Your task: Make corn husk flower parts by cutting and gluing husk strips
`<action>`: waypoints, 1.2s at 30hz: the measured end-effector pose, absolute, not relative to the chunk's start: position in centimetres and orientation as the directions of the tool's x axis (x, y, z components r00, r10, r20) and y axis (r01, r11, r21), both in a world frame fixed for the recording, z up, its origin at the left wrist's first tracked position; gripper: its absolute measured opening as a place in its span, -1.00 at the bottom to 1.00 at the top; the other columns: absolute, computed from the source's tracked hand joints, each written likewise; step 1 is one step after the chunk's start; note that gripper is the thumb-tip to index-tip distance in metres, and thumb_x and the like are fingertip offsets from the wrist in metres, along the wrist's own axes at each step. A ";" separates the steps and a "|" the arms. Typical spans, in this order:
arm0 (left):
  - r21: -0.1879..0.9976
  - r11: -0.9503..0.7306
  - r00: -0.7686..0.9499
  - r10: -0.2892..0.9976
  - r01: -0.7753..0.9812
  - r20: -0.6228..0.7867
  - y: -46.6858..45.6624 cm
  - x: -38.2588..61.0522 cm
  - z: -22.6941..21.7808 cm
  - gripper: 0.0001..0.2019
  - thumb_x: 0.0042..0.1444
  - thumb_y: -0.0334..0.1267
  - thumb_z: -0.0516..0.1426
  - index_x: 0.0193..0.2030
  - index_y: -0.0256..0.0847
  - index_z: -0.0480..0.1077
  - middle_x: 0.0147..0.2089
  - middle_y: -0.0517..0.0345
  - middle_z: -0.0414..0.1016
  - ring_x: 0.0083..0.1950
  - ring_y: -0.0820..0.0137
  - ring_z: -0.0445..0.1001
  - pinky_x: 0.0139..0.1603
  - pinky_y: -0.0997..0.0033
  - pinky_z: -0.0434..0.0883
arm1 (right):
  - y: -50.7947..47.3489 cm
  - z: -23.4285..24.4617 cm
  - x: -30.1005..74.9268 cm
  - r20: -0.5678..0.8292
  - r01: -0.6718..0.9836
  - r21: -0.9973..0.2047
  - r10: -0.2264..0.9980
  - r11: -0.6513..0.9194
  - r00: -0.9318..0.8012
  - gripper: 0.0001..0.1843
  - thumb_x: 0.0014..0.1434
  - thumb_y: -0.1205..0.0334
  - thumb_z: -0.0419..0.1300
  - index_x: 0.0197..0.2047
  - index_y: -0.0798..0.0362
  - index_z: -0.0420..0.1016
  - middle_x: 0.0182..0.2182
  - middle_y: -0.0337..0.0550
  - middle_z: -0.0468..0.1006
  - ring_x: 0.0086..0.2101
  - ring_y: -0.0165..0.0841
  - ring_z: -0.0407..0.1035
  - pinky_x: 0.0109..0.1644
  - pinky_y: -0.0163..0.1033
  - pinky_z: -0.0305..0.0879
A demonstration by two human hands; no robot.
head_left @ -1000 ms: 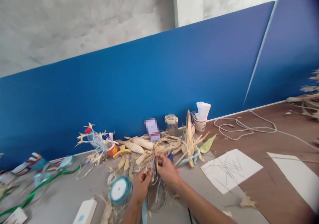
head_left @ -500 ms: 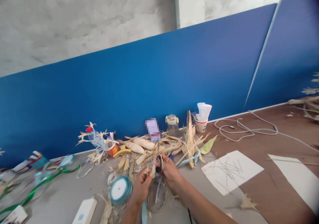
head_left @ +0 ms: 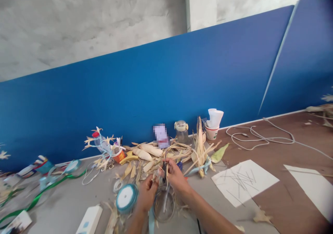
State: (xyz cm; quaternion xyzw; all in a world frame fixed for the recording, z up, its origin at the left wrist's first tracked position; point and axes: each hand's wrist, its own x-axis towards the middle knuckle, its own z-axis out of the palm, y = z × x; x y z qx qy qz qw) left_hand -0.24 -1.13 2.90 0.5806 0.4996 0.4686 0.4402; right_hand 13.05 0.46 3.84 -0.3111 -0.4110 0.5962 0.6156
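Note:
My left hand [head_left: 147,189] is closed, its fingertips pinching a small piece of pale dried corn husk [head_left: 155,176]. Beside it, my right hand [head_left: 176,177] is wrapped around dark-handled scissors [head_left: 164,171], whose thin blades point away from me over the husk pile. The two hands are nearly touching; blur hides the finer detail between them. Below them is a round clear container [head_left: 164,209] with a pale strip across it. A teal ribbon spool [head_left: 126,198] lies left of my left hand. Dried corn husks [head_left: 148,154] spread out behind both hands.
A clear jar [head_left: 181,132], a phone-like object [head_left: 161,136] and a paper cup [head_left: 212,132] stand along the blue partition [head_left: 156,88]. At right lie white paper [head_left: 244,182] with thin wires and a white cable [head_left: 260,138]. A white box [head_left: 90,220] sits front left.
The view has shifted slightly, so the scene sits a little right and lower. My right hand and the scissors have moved slightly relative to my left hand, which still pinches the husk piece.

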 end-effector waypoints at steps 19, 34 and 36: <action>0.995 -0.003 -0.023 1.000 -0.096 0.001 -0.9 0.2 2.0 -0.69 -0.20 -0.01 0.32 -0.53 -0.21 0.41 -0.54 0.24 0.35 -0.46 0.43 0.28 -0.39 0.41 0.27 | -0.2 2.5 11.6 0.108 -0.402 -0.905 0.990 0.137 0.096 -0.62 -0.15 0.29 0.23 -0.18 0.04 0.33 -0.52 -0.30 0.51 -0.48 -0.35 0.42 -0.41 -0.31 0.29; 0.985 0.032 -0.117 0.992 -0.167 -0.052 -0.3 -0.8 1.8 -0.68 -0.21 -0.04 0.32 -0.50 -0.22 0.37 -0.55 0.29 0.34 -0.50 0.47 0.27 -0.43 0.47 0.27 | 0.0 3.7 12.7 0.119 -0.387 -0.915 0.993 0.117 0.018 -0.59 -0.18 0.23 0.32 -0.20 0.02 0.37 -0.53 -0.35 0.44 -0.48 -0.40 0.34 -0.35 -0.31 0.26; 0.985 0.038 -0.124 0.991 -0.167 -0.059 -0.2 -1.2 2.0 -0.67 -0.22 -0.03 0.32 -0.51 -0.22 0.36 -0.57 0.30 0.33 -0.52 0.47 0.26 -0.45 0.47 0.26 | 0.0 4.3 13.6 0.113 -0.337 -0.938 0.991 0.081 -0.077 -0.65 -0.19 0.22 0.33 -0.28 0.02 0.38 -0.57 -0.38 0.39 -0.50 -0.42 0.30 -0.39 -0.33 0.22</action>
